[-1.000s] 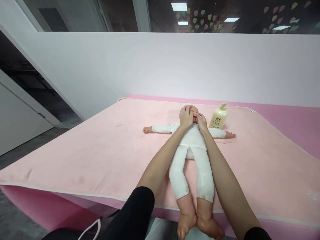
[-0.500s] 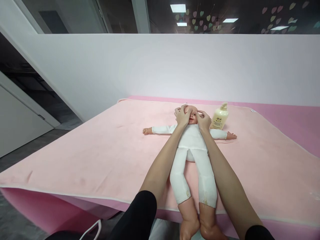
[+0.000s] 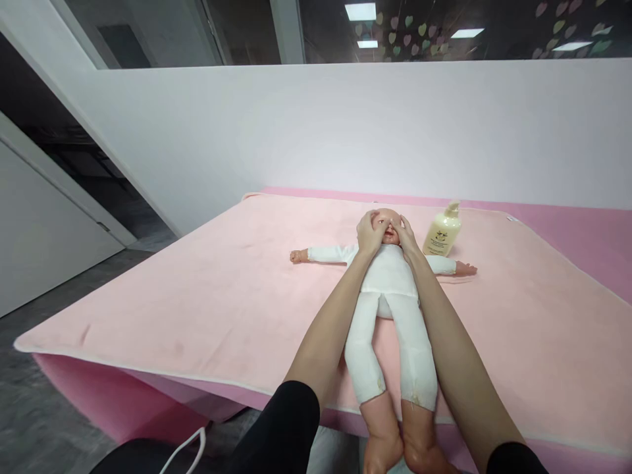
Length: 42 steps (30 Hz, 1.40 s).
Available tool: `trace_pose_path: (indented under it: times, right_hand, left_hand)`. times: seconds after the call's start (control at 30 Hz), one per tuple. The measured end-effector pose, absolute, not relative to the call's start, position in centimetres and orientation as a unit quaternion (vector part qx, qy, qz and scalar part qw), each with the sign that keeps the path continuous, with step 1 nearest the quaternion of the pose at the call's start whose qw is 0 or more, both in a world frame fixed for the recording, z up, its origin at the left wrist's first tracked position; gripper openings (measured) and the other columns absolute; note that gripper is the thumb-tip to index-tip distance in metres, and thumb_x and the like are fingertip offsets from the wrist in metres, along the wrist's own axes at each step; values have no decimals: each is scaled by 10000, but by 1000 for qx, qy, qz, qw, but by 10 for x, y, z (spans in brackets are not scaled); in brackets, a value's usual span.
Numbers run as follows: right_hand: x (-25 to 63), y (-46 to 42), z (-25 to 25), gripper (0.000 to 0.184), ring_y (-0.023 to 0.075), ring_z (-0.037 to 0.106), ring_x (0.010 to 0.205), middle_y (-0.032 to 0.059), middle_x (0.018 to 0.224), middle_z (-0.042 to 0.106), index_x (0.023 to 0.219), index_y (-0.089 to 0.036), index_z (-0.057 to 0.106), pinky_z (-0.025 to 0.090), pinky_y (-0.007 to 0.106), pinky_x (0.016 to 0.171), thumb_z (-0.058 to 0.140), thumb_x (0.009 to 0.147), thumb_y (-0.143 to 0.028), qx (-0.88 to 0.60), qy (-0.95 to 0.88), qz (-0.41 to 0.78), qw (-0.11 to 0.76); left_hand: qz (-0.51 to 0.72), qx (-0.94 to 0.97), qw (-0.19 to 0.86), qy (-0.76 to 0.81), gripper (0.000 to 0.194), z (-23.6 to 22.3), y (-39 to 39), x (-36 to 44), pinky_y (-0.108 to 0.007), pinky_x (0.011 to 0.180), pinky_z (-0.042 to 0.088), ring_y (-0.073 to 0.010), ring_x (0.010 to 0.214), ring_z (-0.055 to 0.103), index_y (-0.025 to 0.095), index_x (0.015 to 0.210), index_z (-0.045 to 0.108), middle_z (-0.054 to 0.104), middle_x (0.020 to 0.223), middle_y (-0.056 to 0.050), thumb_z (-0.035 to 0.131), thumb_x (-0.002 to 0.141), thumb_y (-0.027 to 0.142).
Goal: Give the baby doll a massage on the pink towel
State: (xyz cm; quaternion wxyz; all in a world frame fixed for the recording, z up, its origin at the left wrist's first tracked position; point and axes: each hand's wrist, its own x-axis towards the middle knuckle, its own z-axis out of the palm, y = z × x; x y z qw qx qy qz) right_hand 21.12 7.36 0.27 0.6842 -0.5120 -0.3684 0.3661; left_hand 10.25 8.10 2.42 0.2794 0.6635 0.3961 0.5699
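Note:
A baby doll (image 3: pixel 388 273) lies on its back on a pink blanket (image 3: pixel 222 283), arms stretched out to the sides. Its body is white cloth; the head, hands and feet are skin-toned. My left hand (image 3: pixel 369 234) curves around one side of the doll's head, the thumb on the face beside the nose. On the opposite side, my right hand (image 3: pixel 405 236) cups the cheek, its thumb also near the nose. Both hands touch the head and hide its sides. A pale yellow pump bottle (image 3: pixel 442 232) stands just right of my right hand, behind the doll's outstretched arm.
The blanket covers a pink padded surface (image 3: pixel 582 240) whose front edge the doll's feet overhang. A white wall (image 3: pixel 345 125) with a window above it rises behind. At lower left a white cable (image 3: pixel 190 451) hangs over the grey floor (image 3: pixel 24 388).
My right hand has shifted inward against the doll's cheek, and the thumbs are placed differently on the face. The whole view has moved slightly, so everything appears further right.

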Motion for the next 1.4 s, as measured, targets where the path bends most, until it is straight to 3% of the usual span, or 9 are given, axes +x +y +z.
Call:
trace_pose_path:
  times: [0.13, 0.33, 0.53, 0.7, 1.17, 1.3, 1.4]
  right_hand:
    - [211, 75, 0, 720, 159, 557, 981, 43, 1187, 517, 1286, -257, 389, 472, 279, 847, 665, 643, -427, -504, -394, 368, 675]
    - [207, 77, 8, 491, 178, 499, 1005, 39, 1072, 548, 1162, -242, 501, 394, 365, 940, 517, 735, -486, -540, -485, 246, 643]
    - [194, 71, 19, 538, 212, 481, 1009, 45, 1005, 478, 1189, -301, 518, 355, 383, 971, 596, 682, -464, -577, -520, 166, 608]
    - [196, 71, 21, 637, 219, 456, 1085, 66, 1054, 459, 1250, -231, 492, 323, 361, 1005, 607, 666, -458, -597, -467, 210, 617]
    - [205, 82, 14, 460, 181, 433, 1164, 70, 1193, 505, 1120, -185, 594, 301, 335, 1035, 487, 765, -456, -544, -435, 244, 675]
    - [204, 80, 13, 460, 174, 419, 1183, 50, 1228, 507, 1103, -198, 572, 294, 345, 1045, 511, 748, -485, -513, -436, 270, 688]
    - [200, 77, 11, 580, 173, 455, 1151, 33, 1222, 506, 1180, -257, 488, 354, 362, 1007, 597, 673, -515, -494, -435, 311, 686]
  left_hand:
    - [564, 644, 339, 390, 230, 19, 84, 104, -288, 958, 373, -165, 1053, 526, 206, 972, 581, 584, 1060, -50, 539, 770, 307]
    - [570, 527, 406, 482, 365, 22, 94, 98, -286, 1018, 319, -184, 1136, 463, 289, 1117, 574, 460, 1096, -56, 551, 766, 385]
    - [611, 479, 457, 434, 408, 27, 92, 91, -263, 987, 357, -184, 1190, 424, 226, 1103, 556, 435, 1244, -67, 608, 714, 338]
    - [624, 519, 434, 391, 463, 22, 90, 94, -293, 996, 351, -190, 1167, 458, 219, 1117, 512, 519, 1219, -52, 639, 685, 327]
    - [639, 523, 409, 390, 314, 8, 106, 99, -287, 997, 355, -157, 1141, 477, 224, 1078, 544, 543, 1180, -25, 373, 816, 194]
    - [636, 528, 409, 386, 295, 8, 105, 100, -303, 999, 355, -163, 1141, 479, 219, 1087, 537, 544, 1175, -38, 372, 845, 261]
    - [624, 547, 404, 386, 342, 12, 98, 98, -295, 1004, 347, -174, 1161, 464, 216, 1115, 522, 525, 1212, -48, 490, 805, 359]
